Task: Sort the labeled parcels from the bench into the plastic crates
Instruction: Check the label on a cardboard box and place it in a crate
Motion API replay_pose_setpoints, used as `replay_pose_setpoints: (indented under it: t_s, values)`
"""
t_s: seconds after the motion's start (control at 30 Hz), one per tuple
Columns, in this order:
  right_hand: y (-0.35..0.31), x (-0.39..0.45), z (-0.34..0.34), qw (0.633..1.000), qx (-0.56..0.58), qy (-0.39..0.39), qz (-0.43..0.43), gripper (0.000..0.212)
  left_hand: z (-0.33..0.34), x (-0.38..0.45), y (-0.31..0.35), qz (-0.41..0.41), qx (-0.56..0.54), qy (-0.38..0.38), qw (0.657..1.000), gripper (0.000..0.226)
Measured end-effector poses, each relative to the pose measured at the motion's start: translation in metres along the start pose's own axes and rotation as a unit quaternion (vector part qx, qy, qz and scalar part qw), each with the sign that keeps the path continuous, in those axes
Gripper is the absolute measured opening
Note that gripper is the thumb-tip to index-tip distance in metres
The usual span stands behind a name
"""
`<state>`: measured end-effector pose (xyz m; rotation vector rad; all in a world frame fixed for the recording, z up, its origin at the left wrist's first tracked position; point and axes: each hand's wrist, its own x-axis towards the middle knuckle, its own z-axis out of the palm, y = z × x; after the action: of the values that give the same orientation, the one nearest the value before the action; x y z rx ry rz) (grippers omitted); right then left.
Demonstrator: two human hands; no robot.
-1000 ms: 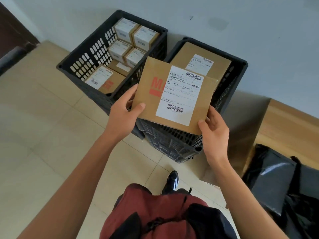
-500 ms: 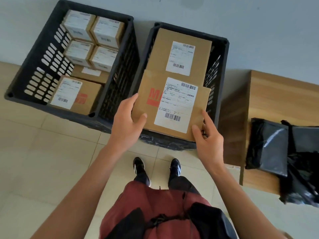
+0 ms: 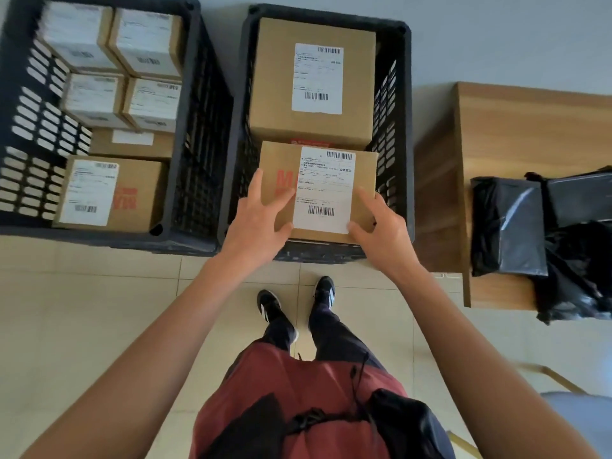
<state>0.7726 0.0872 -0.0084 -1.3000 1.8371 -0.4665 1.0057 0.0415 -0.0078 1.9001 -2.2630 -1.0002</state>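
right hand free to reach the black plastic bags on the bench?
Probably not yet: the right hand is holding the brown labelled cardboard parcel. The path to the black plastic bags on the wooden bench looks unobstructed.

held box: red "M" partly visible, white barcode label, print too small to read. left crate box: red letters sideways, unreadable. other labels blurred.

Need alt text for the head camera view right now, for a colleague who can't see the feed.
Both hands, left hand and right hand, hold a labeled cardboard parcel at the near end of the right black crate, in front of a larger labeled box. The left black crate holds several smaller labeled boxes; black plastic bags lie on the wooden bench.
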Motion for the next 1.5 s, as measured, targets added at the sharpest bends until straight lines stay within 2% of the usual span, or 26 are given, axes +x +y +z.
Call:
replay_pose_setpoints:
  t_s: [0.2, 0.33, 0.5, 0.77, 0.9, 1.1, 1.2, 1.27, 1.37, 1.43, 1.5]
  values:
    - [0.008, 0.036, 0.008, 0.992, -0.098, -0.074, 0.035, 0.086, 0.009, 0.024, -0.006, -0.044, 0.018, -0.091, 0.995, 0.073]
    - [0.02, 0.063, 0.02, 0.985, -0.125, -0.11, 0.044, 0.093, 0.01, 0.04, -0.007, -0.027, 0.006, -0.111, 0.993, 0.071]
    - [0.033, 0.088, 0.036, 0.974, -0.15, -0.159, 0.051, 0.102, 0.022, 0.062, -0.021, -0.057, 0.012, -0.161, 0.985, 0.074]
    - [0.043, 0.108, 0.051, 0.947, -0.212, -0.243, 0.001, 0.101, 0.039, 0.084, -0.042, -0.122, 0.057, -0.243, 0.961, 0.102]
    - [0.048, 0.113, 0.052, 0.927, -0.264, -0.266, -0.01, 0.104, 0.045, 0.09, -0.047, -0.122, 0.05, -0.266, 0.955, 0.104]
    - [0.049, 0.117, 0.051, 0.916, -0.251, -0.311, 0.016, 0.095, 0.046, 0.091, -0.041, -0.135, 0.03, -0.286, 0.948, 0.11]
    - [0.045, 0.113, 0.047, 0.914, -0.263, -0.309, 0.01, 0.087, 0.043, 0.087, -0.04, -0.12, 0.02, -0.265, 0.957, 0.1]
    - [0.043, 0.109, 0.045, 0.91, -0.307, -0.277, -0.029, 0.084, 0.04, 0.085, -0.038, -0.102, 0.034, -0.237, 0.966, 0.085]
    - [0.043, 0.106, 0.046, 0.88, -0.388, -0.259, -0.094, 0.084, 0.039, 0.082, -0.035, -0.064, 0.099, -0.194, 0.974, 0.066]
    - [0.045, 0.105, 0.049, 0.845, -0.431, -0.292, -0.122, 0.085, 0.04, 0.082, -0.038, -0.055, 0.123, -0.214, 0.968, 0.061]
    - [0.047, 0.106, 0.051, 0.825, -0.447, -0.322, -0.125, 0.085, 0.044, 0.084, -0.04, -0.064, 0.151, -0.253, 0.953, 0.059]
